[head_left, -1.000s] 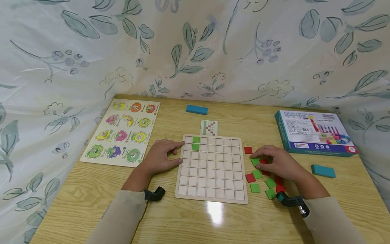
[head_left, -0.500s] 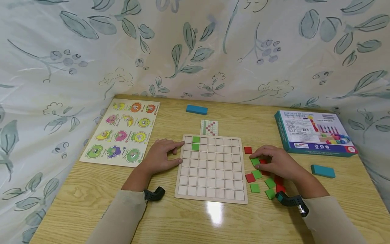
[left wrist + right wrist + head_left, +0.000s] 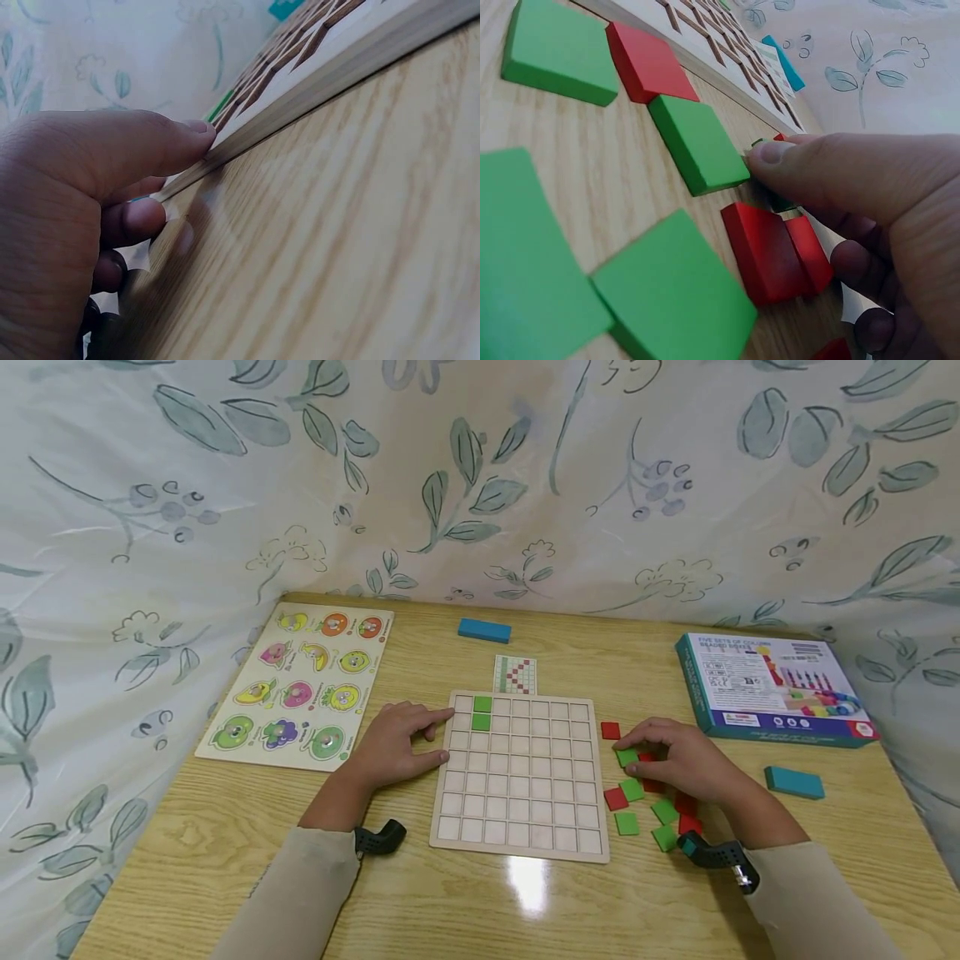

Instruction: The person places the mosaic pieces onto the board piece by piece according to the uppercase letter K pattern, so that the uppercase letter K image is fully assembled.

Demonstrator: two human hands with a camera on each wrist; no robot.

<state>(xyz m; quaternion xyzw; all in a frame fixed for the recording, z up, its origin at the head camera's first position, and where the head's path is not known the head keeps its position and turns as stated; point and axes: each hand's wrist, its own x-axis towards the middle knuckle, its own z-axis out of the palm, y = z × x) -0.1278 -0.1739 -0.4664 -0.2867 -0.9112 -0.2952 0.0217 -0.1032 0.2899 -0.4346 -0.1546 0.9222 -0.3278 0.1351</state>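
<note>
A wooden grid board (image 3: 517, 853) lies on the table, with two green tiles (image 3: 482, 713) set in its upper left part. My left hand (image 3: 397, 743) rests at the board's left edge, thumb and index fingertip touching the rim; the left wrist view shows the thumb (image 3: 180, 142) against the side. To the right of the board, my right hand (image 3: 682, 760) holds a green square tile (image 3: 627, 758) between thumb and index finger, low over the table. Around it lie loose green tiles (image 3: 697, 142) and red tiles (image 3: 765, 255), some partly hidden under the hand.
A small pattern card (image 3: 516, 674) lies just behind the board. Farther back is a blue block (image 3: 484, 630); another blue block (image 3: 795, 782) is at the right, near a boxed toy set (image 3: 776, 685). A fruit picture board (image 3: 300, 693) lies on the left.
</note>
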